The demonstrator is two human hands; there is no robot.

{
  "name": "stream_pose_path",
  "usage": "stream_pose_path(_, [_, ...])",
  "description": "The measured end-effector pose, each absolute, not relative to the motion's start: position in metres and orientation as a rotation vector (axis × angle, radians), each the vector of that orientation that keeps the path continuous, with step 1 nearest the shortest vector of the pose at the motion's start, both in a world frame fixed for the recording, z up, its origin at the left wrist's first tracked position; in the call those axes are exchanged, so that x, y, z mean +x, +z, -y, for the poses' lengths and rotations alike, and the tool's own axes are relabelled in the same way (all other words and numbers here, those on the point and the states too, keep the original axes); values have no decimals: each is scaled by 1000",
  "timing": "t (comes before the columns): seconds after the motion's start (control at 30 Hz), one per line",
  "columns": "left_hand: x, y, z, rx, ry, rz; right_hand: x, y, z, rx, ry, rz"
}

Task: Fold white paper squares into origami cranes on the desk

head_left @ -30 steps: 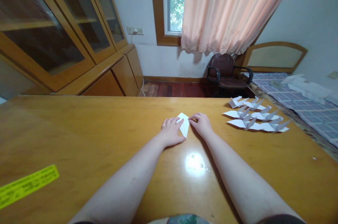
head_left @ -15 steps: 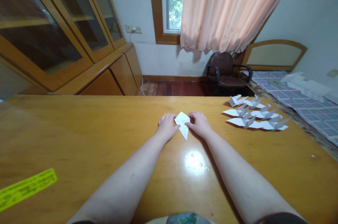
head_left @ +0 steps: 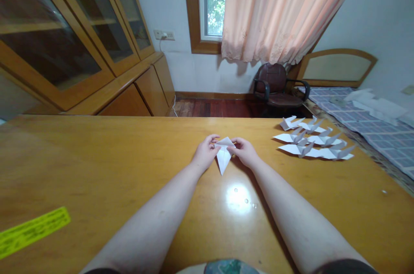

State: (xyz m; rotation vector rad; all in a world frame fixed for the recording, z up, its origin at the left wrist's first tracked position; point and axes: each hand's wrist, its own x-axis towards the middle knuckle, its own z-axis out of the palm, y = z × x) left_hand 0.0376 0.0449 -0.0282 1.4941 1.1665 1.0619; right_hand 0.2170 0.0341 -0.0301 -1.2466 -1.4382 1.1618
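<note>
A folded white paper piece [head_left: 224, 156] lies at the middle of the wooden table [head_left: 97, 166], its narrow tip pointing towards me. My left hand [head_left: 205, 154] pinches its upper left corner with closed fingers. My right hand [head_left: 245, 151] pinches the upper right corner the same way. The top edge of the paper is lifted a little between the two hands.
Several finished white paper cranes [head_left: 309, 142] lie in rows at the table's right. A yellow strip [head_left: 32, 231] lies near the front left edge. Beyond the table stand a wooden glass-door cabinet [head_left: 74, 37], a dark office chair [head_left: 274, 86] and a bed [head_left: 378, 127].
Both hands went from pressing the paper flat to pinching its upper corners. The paper turned so that its tip points towards me, and its top edge rose.
</note>
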Motion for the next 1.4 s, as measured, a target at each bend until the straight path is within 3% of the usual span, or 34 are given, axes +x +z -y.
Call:
stream_pose_path(0.13, [38, -25, -44, 1543, 1049, -1210, 214, -26, -32, -1237, 1135, 1373])
stream_pose_path(0.47, [41, -18, -40, 1028, 950, -981, 211, -18, -27, -1202, 779, 1489])
stream_pose_path(0.77, [42, -25, -43, 1214, 1060, -1095, 208, -19, -27, -1282, 1104, 1332])
stream_pose_path(0.97, [42, -21, -40, 1381, 981, -1114, 204, -10, -24, -1518, 1026, 1420])
stream_pose_path(1.4, [43, -17, -39, 1055, 862, -1032, 208, -16, -25, -1266, 1216, 1240])
